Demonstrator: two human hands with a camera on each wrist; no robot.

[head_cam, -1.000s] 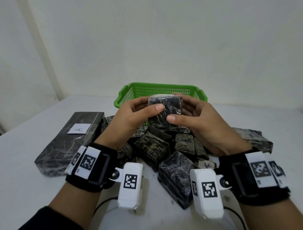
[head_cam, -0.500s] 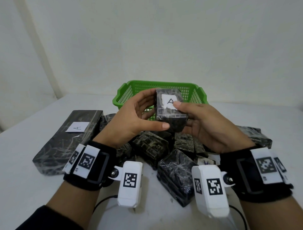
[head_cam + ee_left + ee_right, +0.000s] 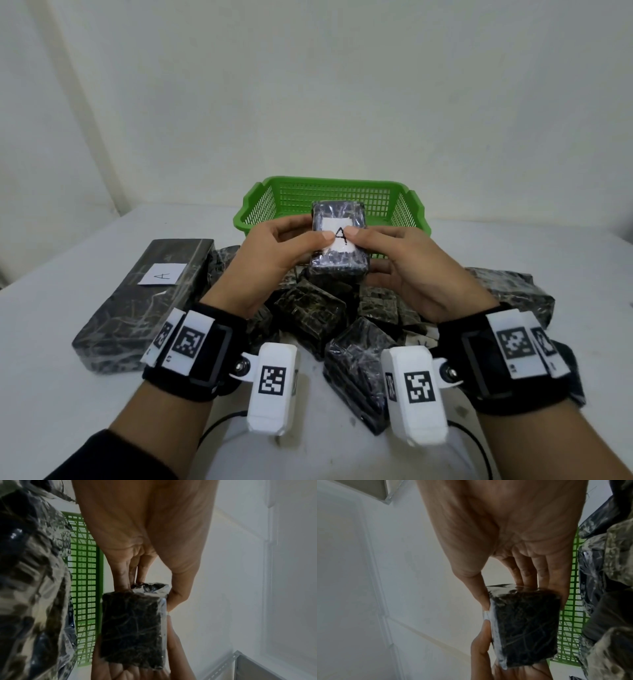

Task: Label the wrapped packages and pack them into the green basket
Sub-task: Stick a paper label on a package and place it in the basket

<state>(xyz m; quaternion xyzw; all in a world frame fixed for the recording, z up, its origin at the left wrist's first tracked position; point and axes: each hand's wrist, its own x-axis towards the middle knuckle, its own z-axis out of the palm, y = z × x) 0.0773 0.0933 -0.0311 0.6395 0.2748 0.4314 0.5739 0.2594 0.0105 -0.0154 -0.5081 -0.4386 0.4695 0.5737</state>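
Note:
I hold a small dark wrapped package (image 3: 339,263) (image 3: 132,628) (image 3: 525,628) up in front of the green basket (image 3: 274,202). A white label (image 3: 337,236) marked "A" lies on its top face. My left hand (image 3: 284,250) grips the package from the left, thumb pressing the label's left edge. My right hand (image 3: 400,257) grips it from the right, thumb on the label's right edge, fingers under the package. The basket (image 3: 85,574) (image 3: 570,622) shows behind the package in both wrist views.
A pile of several dark wrapped packages (image 3: 315,315) lies on the white table (image 3: 51,394) below my hands. A long wrapped package (image 3: 144,301) with an "A" label (image 3: 162,274) lies at the left. Another package (image 3: 513,291) sits at the right. A wall stands behind the basket.
The package has been turned so its labelled face points up at me. Both thumbs have come onto the label's edges, pressing it down.

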